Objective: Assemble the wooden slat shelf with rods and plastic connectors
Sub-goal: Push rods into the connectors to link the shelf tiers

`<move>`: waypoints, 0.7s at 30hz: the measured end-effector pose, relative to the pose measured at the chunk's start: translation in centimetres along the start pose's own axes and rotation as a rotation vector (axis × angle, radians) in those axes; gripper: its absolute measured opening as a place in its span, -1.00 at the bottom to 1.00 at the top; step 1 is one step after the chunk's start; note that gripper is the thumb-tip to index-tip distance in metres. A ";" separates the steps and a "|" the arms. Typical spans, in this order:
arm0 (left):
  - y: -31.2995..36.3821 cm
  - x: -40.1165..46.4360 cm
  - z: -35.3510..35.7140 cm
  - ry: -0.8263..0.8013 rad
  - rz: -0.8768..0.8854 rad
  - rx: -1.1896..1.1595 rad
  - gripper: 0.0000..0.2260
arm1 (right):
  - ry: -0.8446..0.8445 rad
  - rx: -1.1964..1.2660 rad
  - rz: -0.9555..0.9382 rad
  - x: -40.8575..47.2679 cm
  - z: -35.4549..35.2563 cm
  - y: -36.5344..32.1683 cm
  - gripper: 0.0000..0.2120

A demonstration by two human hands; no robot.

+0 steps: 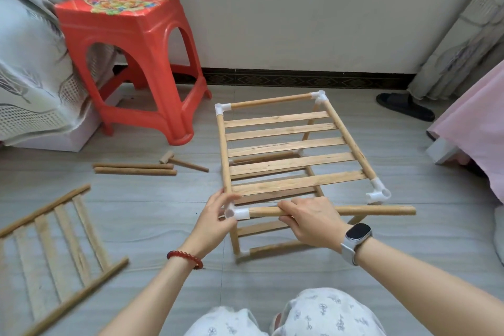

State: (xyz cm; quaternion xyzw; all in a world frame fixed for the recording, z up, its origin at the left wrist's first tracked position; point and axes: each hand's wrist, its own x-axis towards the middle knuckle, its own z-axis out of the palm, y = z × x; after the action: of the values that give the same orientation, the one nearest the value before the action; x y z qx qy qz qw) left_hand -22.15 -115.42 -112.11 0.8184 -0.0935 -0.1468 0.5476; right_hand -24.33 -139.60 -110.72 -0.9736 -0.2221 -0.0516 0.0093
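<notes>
Red plastic stool (131, 43) with a printed top, standing on the grey tiled floor (163, 226) by the white wall (300, 8). Patterned bedding (24, 68) hangs at left. Black slipper (405, 106) lies near the curtain (463, 35); pink cloth (474, 128) drapes at right.

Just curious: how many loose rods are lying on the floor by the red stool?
2: a far rod and a near rod, touching, beside the wooden mallet; more may be hidden.
</notes>
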 end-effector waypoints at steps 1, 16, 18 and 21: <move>0.3 0.2 0.1 0.001 -0.040 -0.092 -0.66 | 0.007 -0.028 -0.011 -0.1 -0.1 -0.1 -0.67; 1.4 3.1 2.4 0.180 -0.144 -0.285 -0.61 | 0.058 0.054 -0.102 2.4 1.0 -1.6 -0.68; 1.1 3.5 2.1 0.190 -0.138 -0.267 -0.61 | 0.009 0.083 -0.116 2.9 1.3 -2.0 -0.68; 0.5 3.6 1.9 0.185 -0.109 -0.179 -0.61 | -0.048 0.157 -0.077 2.9 1.3 -2.2 -0.69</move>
State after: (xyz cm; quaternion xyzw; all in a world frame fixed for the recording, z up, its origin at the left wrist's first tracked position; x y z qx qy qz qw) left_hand -19.41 -118.40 -112.82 0.7801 0.0156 -0.1083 0.6160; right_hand -22.57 -136.28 -111.75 -0.9616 -0.2627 -0.0109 0.0780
